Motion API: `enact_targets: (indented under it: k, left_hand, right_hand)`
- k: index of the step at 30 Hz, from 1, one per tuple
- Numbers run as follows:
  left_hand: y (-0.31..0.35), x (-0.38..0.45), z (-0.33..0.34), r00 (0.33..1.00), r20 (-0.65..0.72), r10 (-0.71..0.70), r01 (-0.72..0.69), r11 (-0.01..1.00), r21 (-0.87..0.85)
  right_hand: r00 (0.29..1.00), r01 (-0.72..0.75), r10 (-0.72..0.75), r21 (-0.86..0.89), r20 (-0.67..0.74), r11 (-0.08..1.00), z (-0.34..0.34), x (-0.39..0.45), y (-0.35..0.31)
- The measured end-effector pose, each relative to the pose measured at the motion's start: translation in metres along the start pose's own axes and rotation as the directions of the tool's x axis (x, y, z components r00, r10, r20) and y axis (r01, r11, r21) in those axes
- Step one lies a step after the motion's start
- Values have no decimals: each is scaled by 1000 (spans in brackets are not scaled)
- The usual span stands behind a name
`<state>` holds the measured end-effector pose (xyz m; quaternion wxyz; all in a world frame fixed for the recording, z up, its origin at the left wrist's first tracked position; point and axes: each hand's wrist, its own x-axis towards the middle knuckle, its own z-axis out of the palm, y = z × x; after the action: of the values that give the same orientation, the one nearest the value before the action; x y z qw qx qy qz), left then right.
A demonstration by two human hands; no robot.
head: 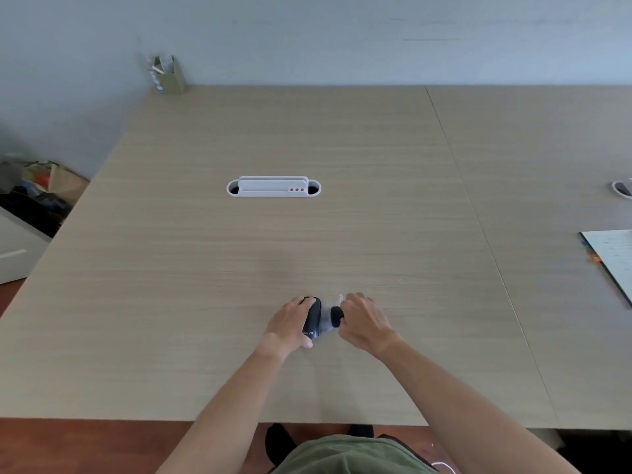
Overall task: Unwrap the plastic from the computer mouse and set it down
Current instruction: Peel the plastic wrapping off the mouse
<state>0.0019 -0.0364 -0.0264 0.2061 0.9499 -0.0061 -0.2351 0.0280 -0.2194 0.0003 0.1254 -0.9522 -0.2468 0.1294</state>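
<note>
A black computer mouse (313,319) with white lettering rests on the wooden table (239,268), near its front edge. My left hand (290,325) grips it from the left side. Clear plastic wrap (330,325) stretches off the mouse's right side, with a dark bundle, perhaps the cord, showing inside it. My right hand (364,323) is closed on that plastic, just right of the mouse. The two hands are almost touching.
A white cable port (273,187) is set into the table's middle. A small open carton (167,75) stands at the back left corner. A notebook (612,258) lies at the right edge, a second port (622,189) beyond it. Bags (37,193) sit on the floor left.
</note>
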Motion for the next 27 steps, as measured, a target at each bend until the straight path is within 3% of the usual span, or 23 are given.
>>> enact_targets:
  k: [4,7,10,16,18,23,27]
  left_hand:
    - [1,-1,-2,1000,-10,-27,26,998,-50]
    - [-1,0,-4,999,-4,-52,51,992,-119]
    - [-4,2,-7,999,5,-31,32,994,-101]
    - [-3,3,-9,1000,10,-21,22,997,-69]
    - [-2,3,-9,1000,11,-26,27,997,-67]
    - [-4,5,-9,999,29,-20,22,997,-73]
    - [-2,2,-10,999,15,-33,34,995,-93]
  right_hand:
    - [997,-70,74,185,-18,980,-8,11,-1]
    - [996,-47,20,299,92,953,-12,21,-14]
    - [978,-77,21,261,209,962,-8,27,-21]
    - [974,-169,146,121,176,978,-23,27,14]
    - [974,-182,158,152,162,971,-22,28,17]
    - [977,-76,14,286,213,955,-11,32,-18]
    - [978,-157,119,228,171,961,-10,33,-7]
